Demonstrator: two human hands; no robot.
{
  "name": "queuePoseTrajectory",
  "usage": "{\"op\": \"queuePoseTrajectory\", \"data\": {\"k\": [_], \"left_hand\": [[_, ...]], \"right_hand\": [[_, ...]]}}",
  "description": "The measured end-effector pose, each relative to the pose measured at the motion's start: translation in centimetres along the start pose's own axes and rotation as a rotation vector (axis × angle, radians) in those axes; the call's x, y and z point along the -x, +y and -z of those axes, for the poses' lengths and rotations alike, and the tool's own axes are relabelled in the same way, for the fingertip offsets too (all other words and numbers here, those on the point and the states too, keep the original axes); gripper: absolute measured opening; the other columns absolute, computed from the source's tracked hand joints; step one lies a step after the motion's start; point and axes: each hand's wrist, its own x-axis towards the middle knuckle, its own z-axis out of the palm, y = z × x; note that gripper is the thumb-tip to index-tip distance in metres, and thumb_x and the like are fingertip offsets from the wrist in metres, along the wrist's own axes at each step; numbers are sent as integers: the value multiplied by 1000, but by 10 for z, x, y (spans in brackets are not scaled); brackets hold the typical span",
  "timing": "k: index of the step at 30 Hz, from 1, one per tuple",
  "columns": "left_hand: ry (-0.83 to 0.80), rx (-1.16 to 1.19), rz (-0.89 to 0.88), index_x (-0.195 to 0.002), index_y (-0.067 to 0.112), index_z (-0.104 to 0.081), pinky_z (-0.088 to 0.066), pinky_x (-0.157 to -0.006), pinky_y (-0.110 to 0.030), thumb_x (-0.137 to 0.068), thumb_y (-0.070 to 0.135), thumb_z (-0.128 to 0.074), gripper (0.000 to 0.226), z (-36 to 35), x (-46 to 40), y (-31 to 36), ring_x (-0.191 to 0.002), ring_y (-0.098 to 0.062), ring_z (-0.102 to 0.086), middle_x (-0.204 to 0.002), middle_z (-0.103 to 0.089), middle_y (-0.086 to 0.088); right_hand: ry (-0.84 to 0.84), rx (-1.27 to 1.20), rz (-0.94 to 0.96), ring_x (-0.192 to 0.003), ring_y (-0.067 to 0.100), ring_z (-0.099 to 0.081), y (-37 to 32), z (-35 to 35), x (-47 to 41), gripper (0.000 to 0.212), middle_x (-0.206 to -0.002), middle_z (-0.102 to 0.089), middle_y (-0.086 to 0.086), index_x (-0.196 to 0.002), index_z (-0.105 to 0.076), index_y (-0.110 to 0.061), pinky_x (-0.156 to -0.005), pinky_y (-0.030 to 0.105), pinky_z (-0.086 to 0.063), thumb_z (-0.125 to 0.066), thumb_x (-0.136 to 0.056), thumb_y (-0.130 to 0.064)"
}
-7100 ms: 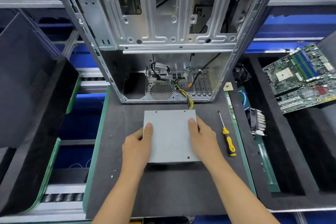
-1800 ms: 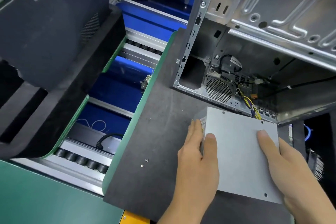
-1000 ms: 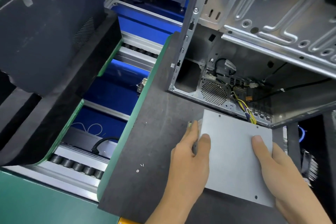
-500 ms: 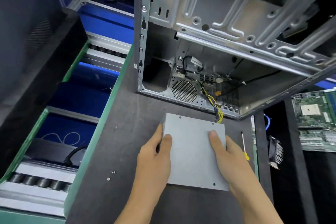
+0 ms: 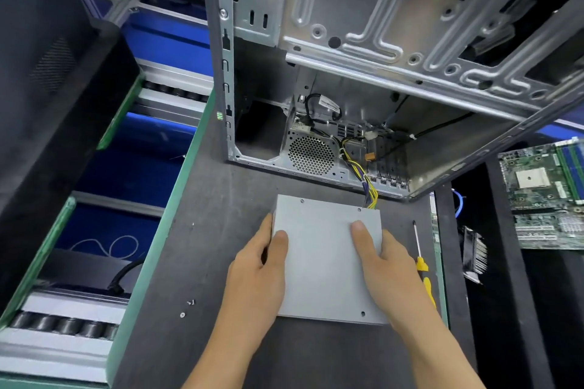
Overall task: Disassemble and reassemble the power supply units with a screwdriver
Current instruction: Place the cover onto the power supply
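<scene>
The grey power supply unit (image 5: 325, 259) lies flat on the dark mat (image 5: 202, 230), held between both hands. The left hand (image 5: 257, 275) grips its left edge, thumb on top and fingers curled down the side. The right hand (image 5: 384, 265) grips the right edge the same way, thumb laid on the top plate. No label or writing shows on the plate, only small screw holes. From its far right corner, beyond the right thumb, a yellow and black cable bundle (image 5: 368, 188) runs into the open computer case (image 5: 363, 79) standing ahead of the hands. Just right of the right hand lies a yellow-handled screwdriver (image 5: 420, 259). Left of the left wrist sit loose screws (image 5: 187, 308). Far right, a green motherboard (image 5: 546, 180) rests in black foam; its print is too small to read.
</scene>
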Motion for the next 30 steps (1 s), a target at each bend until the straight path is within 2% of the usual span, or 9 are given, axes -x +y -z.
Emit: {"op": "queuePoseTrajectory", "data": {"k": [5, 10, 14, 21, 26, 30], "left_hand": [[43, -1, 4, -131, 50, -57, -51, -91, -29, -104, 31, -43, 36, -2, 1, -3, -103, 7, -64, -113, -68, 29], [82, 10, 4, -125, 50, -60, -47, -82, -24, -102, 25, -46, 37, -1, 2, -4, -100, 11, -62, -112, -68, 30], [101, 15, 23, -125, 51, -58, -46, -78, -22, -101, 29, -46, 35, -2, 2, -7, -96, 15, -60, -109, -66, 34], [122, 34, 13, -112, 54, -58, -45, -77, -19, -102, 31, -48, 27, -5, 1, -6, -94, 18, -60, -105, -64, 40], [129, 75, -3, -113, 49, -60, -48, -76, -21, -103, 29, -49, 25, -6, 1, -4, -95, 11, -64, -106, -68, 33], [136, 55, -4, -116, 47, -61, -47, -78, -22, -103, 29, -49, 26, -7, -3, -2, -93, 12, -64, -104, -68, 34]], "right_hand": [[7, 25, 10, -89, 7, -67, 1, -1, 2, 46, -90, -71, -15, -94, -61, -33, -84, 40, -56, -44, -83, -74], [2, 10, 42, -91, 2, -66, 4, -3, 3, 39, -88, -69, -30, -98, -61, -40, -84, 37, -55, -47, -83, -72], [9, 27, 46, -91, 3, -65, 5, -4, 2, 38, -86, -66, -34, -96, -61, -40, -84, 37, -55, -47, -83, -72], [8, 31, 50, -95, 7, -65, 4, -3, 0, 39, -87, -67, -33, -98, -63, -39, -88, 39, -54, -48, -84, -72], [9, -16, 47, -94, 6, -66, 1, -1, 2, 37, -87, -69, -29, -96, -65, -38, -88, 40, -55, -50, -85, -70], [24, -6, 39, -93, 8, -65, -4, 0, 0, 41, -85, -70, -24, -94, -65, -35, -87, 40, -54, -50, -85, -71]]}}
